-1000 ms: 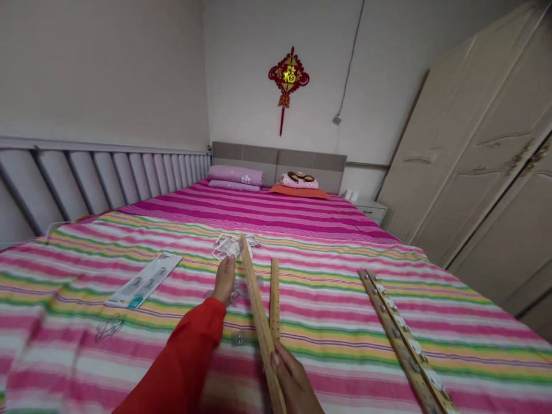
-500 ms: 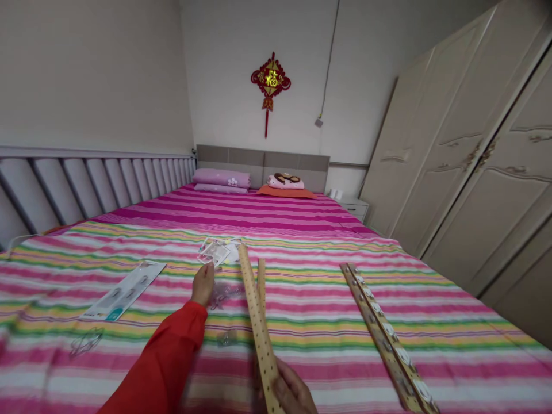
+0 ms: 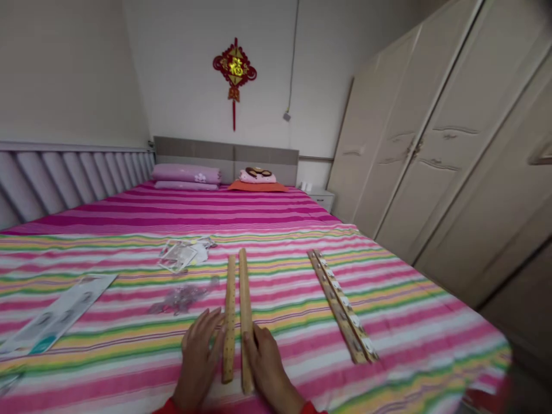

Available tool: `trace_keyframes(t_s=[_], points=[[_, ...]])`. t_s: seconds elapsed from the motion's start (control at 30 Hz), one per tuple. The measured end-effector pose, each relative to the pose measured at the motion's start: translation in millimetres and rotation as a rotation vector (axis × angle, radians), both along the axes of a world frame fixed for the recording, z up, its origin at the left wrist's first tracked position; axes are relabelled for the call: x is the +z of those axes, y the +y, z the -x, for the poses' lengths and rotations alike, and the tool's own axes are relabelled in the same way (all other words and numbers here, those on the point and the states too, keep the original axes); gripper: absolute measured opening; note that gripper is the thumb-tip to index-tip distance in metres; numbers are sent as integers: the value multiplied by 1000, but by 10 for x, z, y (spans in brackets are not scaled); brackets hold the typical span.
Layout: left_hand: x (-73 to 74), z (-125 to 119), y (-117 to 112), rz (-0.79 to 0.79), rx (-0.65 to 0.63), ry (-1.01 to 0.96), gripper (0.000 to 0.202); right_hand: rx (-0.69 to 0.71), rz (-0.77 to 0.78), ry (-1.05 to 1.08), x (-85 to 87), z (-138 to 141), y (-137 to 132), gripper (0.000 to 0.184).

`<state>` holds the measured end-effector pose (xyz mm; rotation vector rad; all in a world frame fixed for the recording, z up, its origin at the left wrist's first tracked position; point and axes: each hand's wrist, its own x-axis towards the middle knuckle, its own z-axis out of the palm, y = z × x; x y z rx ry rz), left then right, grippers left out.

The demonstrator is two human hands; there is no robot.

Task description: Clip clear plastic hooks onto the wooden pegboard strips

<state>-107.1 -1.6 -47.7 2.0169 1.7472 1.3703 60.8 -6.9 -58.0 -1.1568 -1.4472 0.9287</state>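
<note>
Two narrow perforated wooden strips (image 3: 230, 319) (image 3: 245, 319) lie side by side and nearly parallel on the striped bedspread (image 3: 276, 339), a small gap between them. My left hand (image 3: 198, 359) has its fingers apart against the left strip's near end. My right hand (image 3: 267, 359) curls against the right strip's near end. To the right lies a wooden strip fitted with white round pieces (image 3: 342, 307). Further left are a clear plastic packet (image 3: 179, 257), a tangle of transparent hooks (image 3: 181, 299) and a printed packaging card (image 3: 58, 313).
The bed runs ahead to a grey headboard (image 3: 226, 158) with pillows (image 3: 185, 174). A padded wall panel (image 3: 64, 178) lines the left side, and a cream wardrobe (image 3: 431, 138) stands along the right. A bedside cabinet (image 3: 321, 199) stands beyond the bed's far right corner.
The strips, raised in my right hand earlier, now lie flat side by side. My left hand has moved from near the packet to beside them. The view has swung left.
</note>
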Motion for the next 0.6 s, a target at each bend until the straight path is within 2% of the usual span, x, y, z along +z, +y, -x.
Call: trace_keyframes(t_s=[0.07,0.17,0.23,0.3,0.33,0.37,0.4,0.47,0.6], points=[[-109,-202,-112,7,-52,140,33,-97,-71,-105,43,-128,-82,21],[-275,-382,-217,25,-96,238,31,-246,-126,-4,-12,-518,-262,21],[-363,-432,-255,13,-122,245,29,-506,-122,147,-141,-882,-411,22],[-407,-474,-283,-19,-151,220,26,-860,-34,336,-297,-1258,-549,30],[-407,-506,-297,-33,-168,200,25,-987,41,410,-365,-1429,-601,35],[-394,-550,-312,-43,-184,179,24,-1056,105,464,-420,-1577,-637,39],[-369,-605,-329,-45,-195,154,24,-1091,151,511,-458,-1698,-655,42],[-301,-737,-368,-20,-209,105,23,-1019,162,653,-482,-1855,-642,43],[-202,-958,-445,78,-262,-17,20,-871,180,963,-418,-1923,-542,38]])
